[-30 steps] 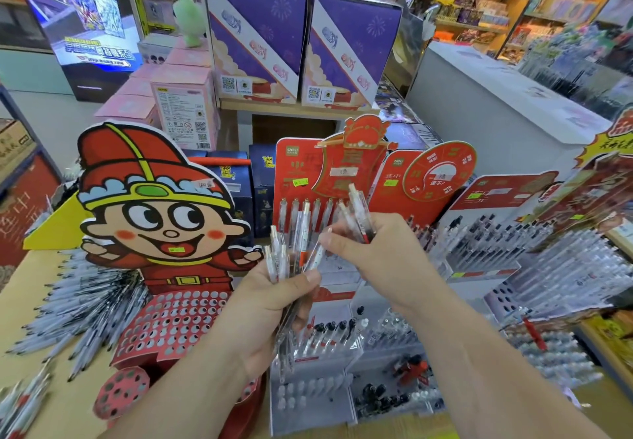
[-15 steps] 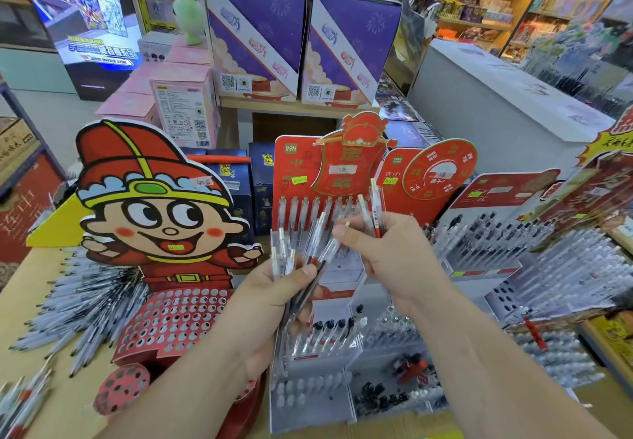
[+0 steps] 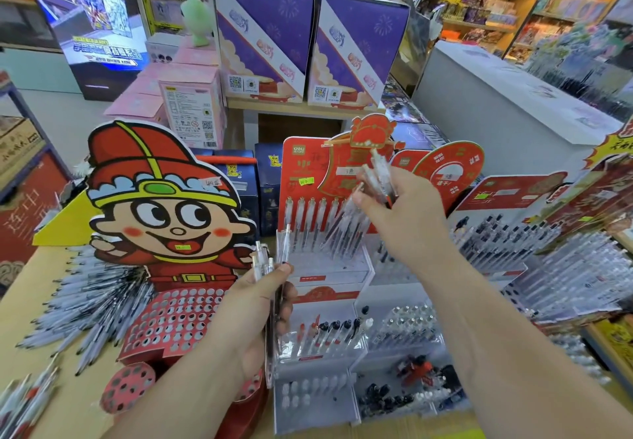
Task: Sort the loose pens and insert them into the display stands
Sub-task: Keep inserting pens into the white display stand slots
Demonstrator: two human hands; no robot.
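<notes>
Fingers (image 3: 371, 207) of the right hand (image 3: 407, 222) are clamping a few clear pens (image 3: 380, 175) and, having parted from the bundle (image 3: 261, 264) the left hand (image 3: 253, 312) is gripping, are lifting them above the red-backed display stand (image 3: 329, 274), likely for insertion.

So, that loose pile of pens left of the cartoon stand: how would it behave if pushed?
Probably scatters rather than slides as one: the pens lie loose and fanned out. Slim round barrels likely roll on the smooth tabletop. Each looks light.
</notes>
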